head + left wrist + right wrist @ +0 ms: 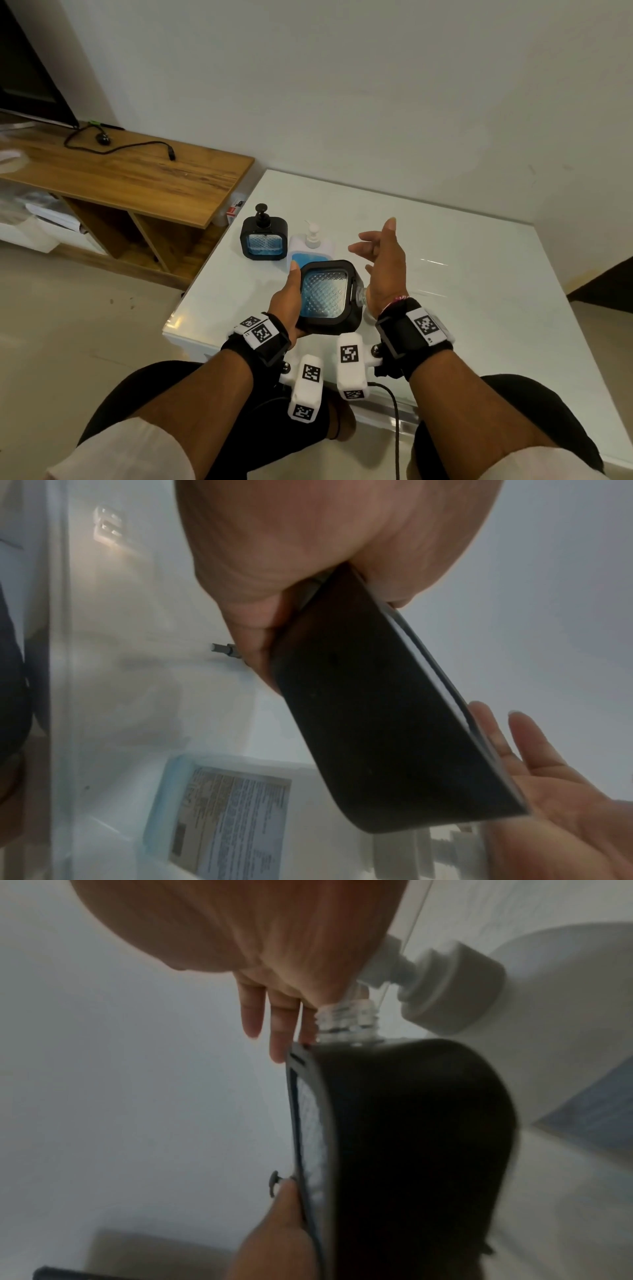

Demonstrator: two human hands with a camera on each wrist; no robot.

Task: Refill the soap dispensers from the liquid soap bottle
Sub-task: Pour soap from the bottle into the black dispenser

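Observation:
My left hand [289, 303] grips a black square soap dispenser [329, 296] with a blue patterned window, tipped on its side just above the table's near edge. Its clear threaded neck [346, 1020] is bare and points right, toward my right wrist. In the left wrist view my fingers [255, 642] curl round the dispenser's black edge [377, 723]. My right hand [380, 255] hovers open beside the neck, fingers spread, holding nothing. A second black dispenser [264, 240] with its pump on stands behind. Next to it stands the white liquid soap bottle [310, 245] with a blue label and white pump [445, 988].
The white glossy table [445, 274] stretches away to the right and back toward the wall. A wooden TV bench [137, 171] with a black cable stands to the left, below a screen. My knees sit under the table's near edge.

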